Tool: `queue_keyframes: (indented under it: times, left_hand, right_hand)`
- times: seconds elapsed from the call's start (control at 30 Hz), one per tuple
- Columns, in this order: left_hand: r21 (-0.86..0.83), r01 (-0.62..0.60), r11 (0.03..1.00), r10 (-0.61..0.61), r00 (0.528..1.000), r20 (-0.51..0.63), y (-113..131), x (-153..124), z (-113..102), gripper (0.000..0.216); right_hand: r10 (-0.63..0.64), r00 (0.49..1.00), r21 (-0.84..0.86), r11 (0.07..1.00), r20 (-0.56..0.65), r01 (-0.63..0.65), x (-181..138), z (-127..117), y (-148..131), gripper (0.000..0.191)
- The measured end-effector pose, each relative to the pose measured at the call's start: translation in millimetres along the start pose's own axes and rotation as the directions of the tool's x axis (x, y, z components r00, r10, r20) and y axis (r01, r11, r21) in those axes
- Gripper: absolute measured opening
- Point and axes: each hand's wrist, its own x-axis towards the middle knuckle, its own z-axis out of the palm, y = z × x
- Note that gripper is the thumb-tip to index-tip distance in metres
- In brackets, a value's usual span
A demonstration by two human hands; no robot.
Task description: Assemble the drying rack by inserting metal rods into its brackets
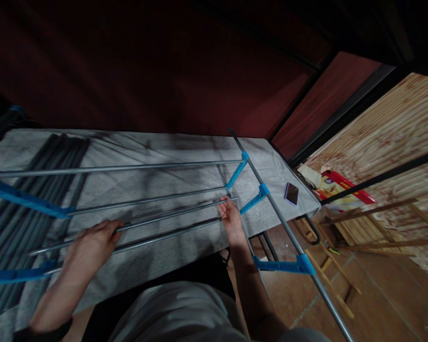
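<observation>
**A:** Only the head view to go on, so: any tips for handling that metal rod (171, 215)? It's held at a slight slant above the cloth-covered surface (196, 152), right end near the blue bracket (256, 198) on the side pole (283, 218).

**B:** Honestly, I'd keep it lined up with the front rod (171, 234), the one just beside it on the person's side. Let the left hand (94, 247) carry the weight and the right hand (231, 213) steer the tip. No forcing it imo, a skewed rod would probably knock that bracket.

**A:** Makes sense. What's each grip doing though?

**B:** Left grip is curled over the metal rod from above, pretty much wrapped round it. Can't see the underside, so no clue how hard it's squeezing. Right grip is more of a pinch, fingertips and thumb together just short of the right end, with a bit of metal poking out past them.

**A:** And the phone (291, 194)?

**B:** Well apart from both hands, I'd leave it. I'd worry more about the left end snagging on those grey tubes (57, 156).
</observation>
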Motion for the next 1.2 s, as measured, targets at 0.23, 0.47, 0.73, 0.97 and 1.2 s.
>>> queue_keyframes:
  times: [0.23,0.47,0.73,0.97,1.2]
  left_hand:
    - [0.085,0.123,0.989,-0.109,0.982,-0.152,-31.0,-17.5,8.8,0.038]
    - [0.023,0.285,0.958,-0.263,0.909,-0.322,-19.9,-30.8,0.7,0.027]
    - [-0.149,0.364,0.92,-0.393,0.837,-0.381,-16.4,-36.2,-0.9,0.022]
    - [-0.526,0.307,0.793,-0.576,0.661,-0.481,-8.8,-20.5,-7.5,0.025]
    - [-0.949,0.008,0.314,-0.749,0.616,-0.242,-15.7,-9.5,-1.5,0.034]
  right_hand:
    - [0.001,0.997,-0.029,1.0,-0.073,-0.003,5.1,-4.8,1.9,0.01]
    - [0.027,0.998,-0.019,0.999,-0.058,-0.029,4.4,-5.4,4.2,0.011]
    - [0.042,0.992,-0.032,0.998,-0.116,-0.046,8.9,-15.1,1.5,0.016]
    - [0.076,0.984,-0.004,0.997,-0.161,-0.078,11.9,-17.9,-0.7,0.018]
    - [0.079,0.978,0.009,0.997,-0.192,-0.079,15.8,-26.4,-4.9,0.011]
